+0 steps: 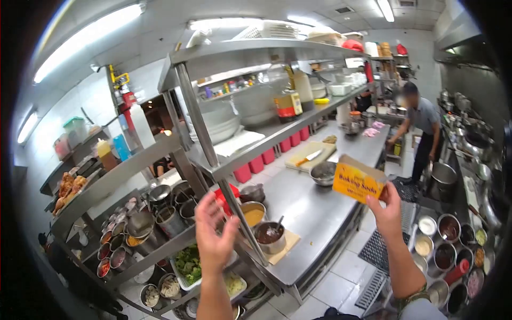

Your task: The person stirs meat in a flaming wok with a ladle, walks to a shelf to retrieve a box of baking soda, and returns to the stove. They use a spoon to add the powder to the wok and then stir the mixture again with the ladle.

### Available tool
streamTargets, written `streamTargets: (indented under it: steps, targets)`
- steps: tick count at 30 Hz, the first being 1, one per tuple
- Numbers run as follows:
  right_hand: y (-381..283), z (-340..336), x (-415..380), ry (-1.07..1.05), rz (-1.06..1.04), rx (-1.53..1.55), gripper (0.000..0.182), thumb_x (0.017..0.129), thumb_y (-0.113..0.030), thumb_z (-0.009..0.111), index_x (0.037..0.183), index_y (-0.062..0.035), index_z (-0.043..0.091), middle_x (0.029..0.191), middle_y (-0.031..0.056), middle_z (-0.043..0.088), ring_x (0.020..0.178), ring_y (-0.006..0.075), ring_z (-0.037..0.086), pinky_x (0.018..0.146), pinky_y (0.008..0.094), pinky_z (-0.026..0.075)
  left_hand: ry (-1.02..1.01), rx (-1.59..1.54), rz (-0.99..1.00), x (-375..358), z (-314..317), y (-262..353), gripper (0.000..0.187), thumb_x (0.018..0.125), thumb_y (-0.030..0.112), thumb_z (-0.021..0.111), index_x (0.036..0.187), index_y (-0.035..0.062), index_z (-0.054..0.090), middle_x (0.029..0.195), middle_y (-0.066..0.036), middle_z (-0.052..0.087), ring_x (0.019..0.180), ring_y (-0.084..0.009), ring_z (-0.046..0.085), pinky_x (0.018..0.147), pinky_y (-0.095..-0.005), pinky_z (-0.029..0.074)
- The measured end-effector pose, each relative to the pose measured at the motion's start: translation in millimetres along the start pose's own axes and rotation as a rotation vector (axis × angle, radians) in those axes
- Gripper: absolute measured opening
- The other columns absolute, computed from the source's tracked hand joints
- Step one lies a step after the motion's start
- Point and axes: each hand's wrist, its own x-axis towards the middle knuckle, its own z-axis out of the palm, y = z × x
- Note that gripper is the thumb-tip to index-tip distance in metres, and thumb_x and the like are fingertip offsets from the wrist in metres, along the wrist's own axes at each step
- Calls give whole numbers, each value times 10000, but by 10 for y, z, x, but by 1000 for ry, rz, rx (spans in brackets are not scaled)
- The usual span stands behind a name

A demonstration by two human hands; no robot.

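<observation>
Baking soda box (357,181) is what I've got on my feed, held up in the air over the aisle-side edge of the steel counter (298,202), near the metal bowl (322,183). It looks like thin cardboard, so I'd guess light, dry and not slippery, fairly stiff along the folded edges but easy to dent across the big printed face. I'd take it by the narrow side or a lower corner, thumb on the face, fingers behind, no hard squeeze. That's about how the right hand (385,205) has it: thumb on the front, fingers closed around the side. The left hand (216,234) holds nothing, fingers loosely apart, nearest the shelf post (234,213) and the pot of orange sauce (253,214).

Stuff I can't make out, big to small: whatever the co-worker (424,120) is reaching for down the aisle is too tiny. The box's back is out of sight, and I can't tell if it's open or how full it is, so the weight is a guess. Some right fingertips are hidden behind it. "Baking Soda" reads fine; the small print doesn't.
</observation>
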Motion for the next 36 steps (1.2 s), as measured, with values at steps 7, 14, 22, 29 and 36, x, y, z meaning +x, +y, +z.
streamTargets:
  steps: [7,14,22,29,36]
  targets:
    - [315,1527,1835,14,-247,-13,542,842,-287,811,1239,26,616,1062,154,728,948,276,703,922,396,519,345,565,213,1740,141,-416,786,917,199,745,1555,49,312,1423,-212,514,1192,-325,603,1013,-434,480]
    - [1032,2559,2464,59,-302,-164,708,825,-432,809,1325,13,580,1294,235,629,1223,397,574,1027,480,445,326,528,78,1844,250,-709,616,917,162,730,1415,-25,421,965,-112,703,701,-162,664,670,-314,558]
    - [833,2013,668,-409,-66,439,338,936,-98,636,1236,50,596,1114,117,652,1026,188,631,939,335,493,390,536,190,1860,184,-803,594,885,224,747,1355,-38,494,966,-239,717,885,-337,732,802,-407,549]
    - [1021,1739,-948,-1166,251,171,214,885,-92,764,1076,-4,725,870,112,740,791,170,720,734,289,571,367,465,243,1869,148,-815,540,853,164,753,1284,-31,494,970,-263,713,902,-438,709,802,-462,542]
    - [672,1301,-1668,-1253,447,-221,326,923,-273,736,1131,-22,719,975,142,757,844,246,754,770,351,590,339,423,111,1858,128,-764,552,846,228,772,1279,-29,546,1083,-244,717,1030,-390,703,916,-439,525]
